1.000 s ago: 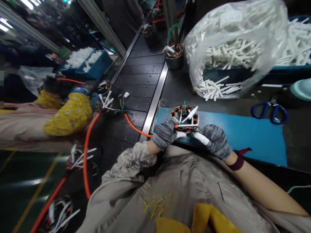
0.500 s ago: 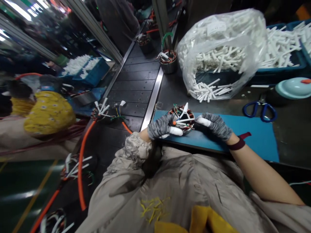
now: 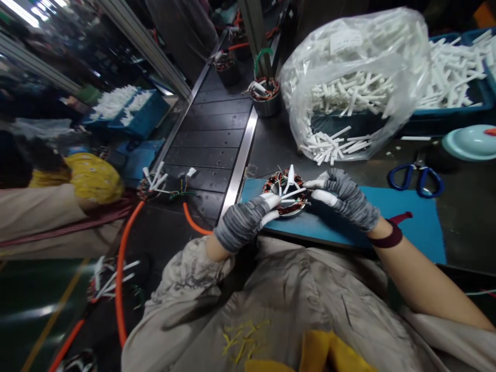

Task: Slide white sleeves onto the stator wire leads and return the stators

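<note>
A stator, a ring wound with copper-coloured wire, rests on the blue mat. White sleeves lie across it, and another white sleeve sticks up at its middle. My left hand, in a grey glove with white fingertips, pinches the left end of a white sleeve at the ring's near left edge. On the other side, my right hand, gloved alike, has thumb and finger closed at the sleeve's right end, on what looks like a thin wire; the fingertips partly hide it.
A clear bag of white sleeves lies behind the blue mat. Blue-handled scissors and a light-blue lidded container sit at right. Left runs a slatted conveyor; another stator stands beyond. A co-worker's yellow sleeve shows far left.
My left hand has drawn back left and down from over the stator, uncovering more of its windings. My right hand stays at the ring's right side. The co-worker's arm has shifted.
</note>
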Motion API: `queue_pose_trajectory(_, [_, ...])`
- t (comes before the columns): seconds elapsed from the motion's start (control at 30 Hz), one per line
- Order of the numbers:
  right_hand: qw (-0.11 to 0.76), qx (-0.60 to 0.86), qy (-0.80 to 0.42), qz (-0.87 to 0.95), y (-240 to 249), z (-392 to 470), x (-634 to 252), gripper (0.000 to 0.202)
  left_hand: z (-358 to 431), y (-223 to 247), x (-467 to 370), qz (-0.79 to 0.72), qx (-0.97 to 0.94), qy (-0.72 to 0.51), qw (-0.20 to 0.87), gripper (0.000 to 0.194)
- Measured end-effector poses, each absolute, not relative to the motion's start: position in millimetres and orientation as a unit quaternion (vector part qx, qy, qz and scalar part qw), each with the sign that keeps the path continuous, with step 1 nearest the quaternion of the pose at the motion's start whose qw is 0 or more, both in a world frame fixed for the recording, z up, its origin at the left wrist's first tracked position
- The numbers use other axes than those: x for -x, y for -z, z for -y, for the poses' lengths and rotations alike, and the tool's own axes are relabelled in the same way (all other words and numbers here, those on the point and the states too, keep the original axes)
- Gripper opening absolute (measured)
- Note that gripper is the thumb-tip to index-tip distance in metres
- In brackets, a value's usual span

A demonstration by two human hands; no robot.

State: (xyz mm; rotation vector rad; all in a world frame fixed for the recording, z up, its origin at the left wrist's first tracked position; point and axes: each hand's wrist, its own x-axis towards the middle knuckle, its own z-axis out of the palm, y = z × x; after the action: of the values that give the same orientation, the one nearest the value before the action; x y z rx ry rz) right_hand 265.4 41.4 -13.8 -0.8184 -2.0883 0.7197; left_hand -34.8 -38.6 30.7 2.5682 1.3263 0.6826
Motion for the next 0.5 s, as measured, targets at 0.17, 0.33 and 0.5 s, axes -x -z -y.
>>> queue_pose_trajectory(0.17, [0.323, 0.272, -0.365, 0.830, 10.1, -63.2, -276.5, 0.032, -23.9, -46.2, 52.8, -0.367, -0.813, -0.125, 0.434, 0.040])
queue_pose_trajectory(0.33, [0.270, 0.276, -0.486, 0.784, 7.1, -77.7, -284.8, 0.039, -26.0, -29.1, 47.7, -0.397, -0.767, -0.160, 0.477, 0.037])
queue_pose_trajectory(0.5, [0.259, 0.533, -0.231, 0.772, 12.7, -115.9, -293.6, 0.054, 24.2, -16.1, 24.6, -0.478, -0.802, -0.208, 0.292, 0.033])
